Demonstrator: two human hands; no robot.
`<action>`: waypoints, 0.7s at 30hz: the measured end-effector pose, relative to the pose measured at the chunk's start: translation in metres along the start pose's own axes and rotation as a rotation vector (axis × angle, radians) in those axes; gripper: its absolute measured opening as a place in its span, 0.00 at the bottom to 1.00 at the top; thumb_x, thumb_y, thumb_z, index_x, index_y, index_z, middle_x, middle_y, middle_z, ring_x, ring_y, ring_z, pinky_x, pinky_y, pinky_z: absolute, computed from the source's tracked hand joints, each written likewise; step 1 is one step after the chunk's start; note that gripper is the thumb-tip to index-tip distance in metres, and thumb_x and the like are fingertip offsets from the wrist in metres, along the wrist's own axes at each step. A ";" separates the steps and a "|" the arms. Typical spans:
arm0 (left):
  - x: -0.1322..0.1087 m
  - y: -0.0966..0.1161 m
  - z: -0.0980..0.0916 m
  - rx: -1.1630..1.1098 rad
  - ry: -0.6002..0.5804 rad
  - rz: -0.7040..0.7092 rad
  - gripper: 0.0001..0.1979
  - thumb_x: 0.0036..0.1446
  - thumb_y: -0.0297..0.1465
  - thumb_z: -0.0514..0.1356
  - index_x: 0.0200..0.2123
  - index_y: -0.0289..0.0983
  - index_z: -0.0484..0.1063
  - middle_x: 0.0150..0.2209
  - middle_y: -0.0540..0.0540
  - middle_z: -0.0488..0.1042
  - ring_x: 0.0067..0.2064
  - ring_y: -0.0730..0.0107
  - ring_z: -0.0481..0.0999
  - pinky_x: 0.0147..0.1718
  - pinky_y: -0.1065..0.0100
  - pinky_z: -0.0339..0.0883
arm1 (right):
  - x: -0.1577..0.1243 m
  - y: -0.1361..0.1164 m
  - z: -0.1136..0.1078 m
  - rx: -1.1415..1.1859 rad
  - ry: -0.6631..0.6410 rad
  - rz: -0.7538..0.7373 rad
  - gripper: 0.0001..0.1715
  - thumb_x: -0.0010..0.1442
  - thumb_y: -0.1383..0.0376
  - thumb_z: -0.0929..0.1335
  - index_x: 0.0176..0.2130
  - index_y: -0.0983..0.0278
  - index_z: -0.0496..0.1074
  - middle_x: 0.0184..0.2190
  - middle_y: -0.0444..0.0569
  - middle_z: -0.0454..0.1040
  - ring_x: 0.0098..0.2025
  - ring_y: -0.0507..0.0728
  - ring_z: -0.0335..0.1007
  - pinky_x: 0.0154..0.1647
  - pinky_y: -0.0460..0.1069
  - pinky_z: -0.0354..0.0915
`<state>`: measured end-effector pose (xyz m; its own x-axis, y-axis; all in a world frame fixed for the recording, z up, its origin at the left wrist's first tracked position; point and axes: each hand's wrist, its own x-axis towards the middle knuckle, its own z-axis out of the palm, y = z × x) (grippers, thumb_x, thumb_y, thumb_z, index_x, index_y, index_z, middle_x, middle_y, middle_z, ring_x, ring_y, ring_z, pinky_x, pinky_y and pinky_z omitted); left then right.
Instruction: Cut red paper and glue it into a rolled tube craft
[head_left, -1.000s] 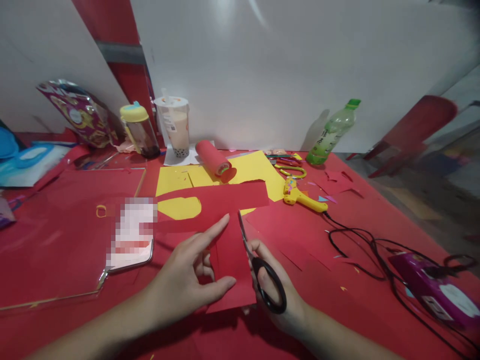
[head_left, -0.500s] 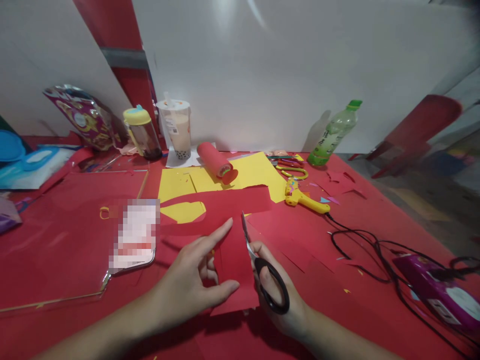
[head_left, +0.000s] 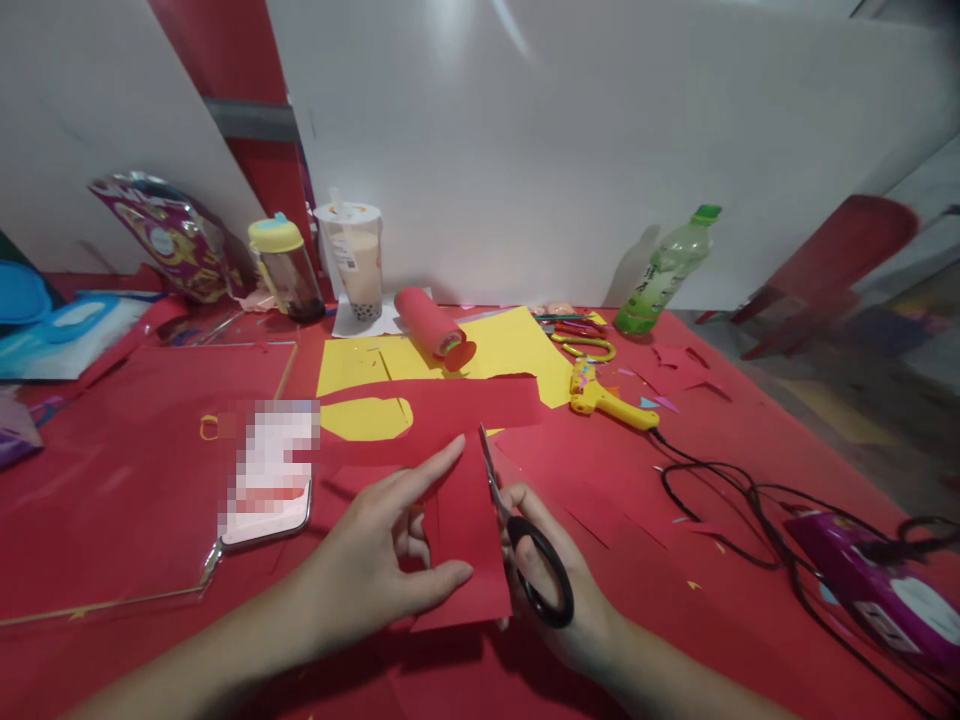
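Note:
My left hand [head_left: 390, 550] holds a piece of red paper [head_left: 471, 545] from its left side. The thumb and the outstretched index finger lie along the paper, and the other fingers curl at its edge. In my right hand [head_left: 574, 600] is a pair of scissors [head_left: 551, 580] with black handles, the thumb through a loop. The blades point away from me along the paper's right edge. Beyond the fingertips lies a larger red sheet [head_left: 450, 410] with a rounded cut-out, on top of yellow paper [head_left: 517, 345].
Behind lie a red paper roll [head_left: 427, 320], a bubble tea cup [head_left: 361, 265] and a yellow-lidded bottle [head_left: 289, 270]. To the right are a yellow glue gun [head_left: 607, 402], a green bottle [head_left: 667, 275], cables and a purple power strip [head_left: 874, 585]. A phone [head_left: 270, 520] lies left.
The scissors and my right hand have shifted slightly left along with the red paper. My left hand has barely moved.

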<state>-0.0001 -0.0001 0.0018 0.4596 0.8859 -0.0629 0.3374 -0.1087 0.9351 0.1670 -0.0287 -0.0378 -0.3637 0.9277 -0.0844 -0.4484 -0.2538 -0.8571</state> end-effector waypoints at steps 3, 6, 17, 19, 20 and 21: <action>0.000 0.001 -0.002 0.023 -0.002 0.005 0.39 0.45 0.29 0.61 0.59 0.45 0.48 0.27 0.55 0.56 0.23 0.81 0.52 0.18 0.78 0.56 | 0.000 0.000 0.000 -0.003 -0.010 0.000 0.22 0.51 0.49 0.65 0.33 0.60 0.52 0.20 0.36 0.62 0.14 0.43 0.57 0.15 0.38 0.54; 0.000 0.002 -0.005 0.028 -0.014 0.000 0.39 0.45 0.29 0.61 0.59 0.46 0.47 0.26 0.56 0.54 0.22 0.82 0.52 0.18 0.79 0.56 | 0.000 -0.001 0.001 0.001 -0.006 -0.004 0.23 0.50 0.48 0.66 0.33 0.59 0.52 0.20 0.34 0.59 0.14 0.42 0.55 0.15 0.39 0.56; -0.003 0.002 -0.001 -0.052 -0.065 -0.056 0.39 0.45 0.28 0.60 0.60 0.46 0.46 0.28 0.54 0.55 0.22 0.83 0.51 0.17 0.78 0.54 | -0.001 -0.006 0.002 -0.026 0.021 0.017 0.23 0.49 0.47 0.65 0.33 0.59 0.54 0.20 0.37 0.56 0.18 0.46 0.50 0.18 0.42 0.50; -0.003 0.003 -0.001 -0.041 -0.064 -0.055 0.40 0.45 0.28 0.61 0.60 0.46 0.46 0.28 0.55 0.55 0.21 0.84 0.51 0.16 0.79 0.53 | 0.000 -0.005 0.001 -0.042 0.011 0.008 0.23 0.50 0.46 0.65 0.33 0.59 0.54 0.20 0.37 0.57 0.18 0.46 0.50 0.18 0.43 0.50; -0.003 0.003 -0.002 -0.033 -0.062 -0.054 0.40 0.45 0.28 0.61 0.60 0.46 0.46 0.28 0.55 0.54 0.21 0.84 0.52 0.16 0.79 0.53 | 0.000 -0.004 0.001 -0.048 0.012 0.003 0.23 0.49 0.46 0.64 0.33 0.59 0.54 0.20 0.37 0.57 0.18 0.47 0.50 0.18 0.43 0.50; -0.002 0.004 -0.002 -0.023 -0.061 -0.053 0.40 0.44 0.28 0.61 0.60 0.45 0.47 0.28 0.55 0.54 0.21 0.84 0.52 0.16 0.79 0.53 | 0.000 -0.004 0.000 -0.052 0.016 0.004 0.23 0.49 0.46 0.65 0.33 0.59 0.54 0.20 0.38 0.57 0.18 0.47 0.51 0.18 0.43 0.50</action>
<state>-0.0018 -0.0016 0.0067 0.4906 0.8612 -0.1332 0.3444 -0.0512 0.9374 0.1687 -0.0281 -0.0342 -0.3522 0.9311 -0.0953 -0.4042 -0.2432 -0.8817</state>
